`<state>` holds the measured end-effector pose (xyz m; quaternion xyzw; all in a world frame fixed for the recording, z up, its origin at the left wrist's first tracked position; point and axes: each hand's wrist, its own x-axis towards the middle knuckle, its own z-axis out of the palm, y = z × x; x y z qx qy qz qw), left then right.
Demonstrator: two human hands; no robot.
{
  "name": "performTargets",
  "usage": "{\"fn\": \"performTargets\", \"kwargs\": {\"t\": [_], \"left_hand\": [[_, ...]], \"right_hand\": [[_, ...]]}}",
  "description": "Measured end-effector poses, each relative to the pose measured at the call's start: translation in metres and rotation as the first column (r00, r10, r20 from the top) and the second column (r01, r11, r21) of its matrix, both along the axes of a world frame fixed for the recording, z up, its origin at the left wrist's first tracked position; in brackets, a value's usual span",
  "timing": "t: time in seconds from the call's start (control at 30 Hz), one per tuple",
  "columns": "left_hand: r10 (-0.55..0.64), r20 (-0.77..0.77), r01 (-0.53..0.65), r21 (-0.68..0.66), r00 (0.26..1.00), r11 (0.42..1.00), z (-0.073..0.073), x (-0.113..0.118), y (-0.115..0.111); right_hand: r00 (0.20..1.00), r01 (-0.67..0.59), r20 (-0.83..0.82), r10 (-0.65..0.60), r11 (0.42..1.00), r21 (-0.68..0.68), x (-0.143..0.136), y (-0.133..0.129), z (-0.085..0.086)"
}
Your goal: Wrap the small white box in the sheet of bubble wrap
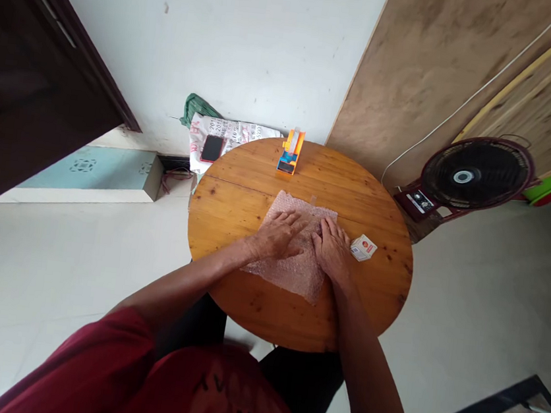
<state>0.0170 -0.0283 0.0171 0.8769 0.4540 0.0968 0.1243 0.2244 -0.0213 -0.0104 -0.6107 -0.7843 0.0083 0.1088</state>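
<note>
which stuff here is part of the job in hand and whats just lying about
In the job:
bubble wrap, under left hand and right hand
table
tape dispenser, probably
small box, probably

Just lying about:
phone
printed sack
green bag
fan

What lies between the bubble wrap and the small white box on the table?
The right hand lies there, resting partly over the edge of the bubble wrap and close beside the small white box, as the head view shows.

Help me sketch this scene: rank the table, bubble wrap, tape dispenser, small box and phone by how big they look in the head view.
1. Table
2. Bubble wrap
3. Tape dispenser
4. Small box and phone: too alike to rank
</note>
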Motion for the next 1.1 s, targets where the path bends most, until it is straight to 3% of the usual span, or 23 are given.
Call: {"fn": "performTargets", "kwargs": {"t": [0.17, 0.3, 0.5, 0.67, 0.73, 0.87, 1.1], "left_hand": [[0.094, 0.006, -0.094, 0.018, 0.996, 0.995, -0.022, -0.008, 0.021], [0.094, 0.029, -0.095, 0.032, 0.995, 0.995, -0.035, -0.019, 0.026], [0.102, 0.12, -0.107, 0.042, 0.988, 0.993, -0.031, -0.02, 0.024], [-0.164, 0.188, 0.15, 0.088, 0.968, 0.985, -0.032, -0.01, 0.019], [-0.207, 0.176, 0.195, 0.083, 0.962, 0.977, -0.036, -0.008, 0.018], [-0.192, 0.16, 0.187, 0.046, 0.968, 0.981, -0.039, -0.008, 0.019], [-0.191, 0.147, 0.189, 0.027, 0.97, 0.982, -0.031, -0.012, 0.021]], "right_hand": [[0.999, 0.034, -0.004, -0.035, 0.999, -0.017, -0.003, 0.0, 0.002], [0.999, 0.038, -0.004, -0.038, 0.999, -0.037, -0.002, 0.001, 0.002], [0.998, 0.056, -0.002, -0.056, 0.997, -0.056, -0.002, 0.002, 0.002], [0.999, 0.043, 0.007, -0.043, 0.999, -0.033, -0.003, 0.002, 0.003], [0.999, 0.051, 0.011, -0.051, 0.998, -0.039, -0.003, 0.002, 0.003], [0.998, 0.06, 0.011, -0.059, 0.998, -0.033, -0.002, 0.003, 0.002], [0.999, 0.043, -0.005, -0.043, 0.999, 0.0, 0.003, 0.004, -0.001]]}}
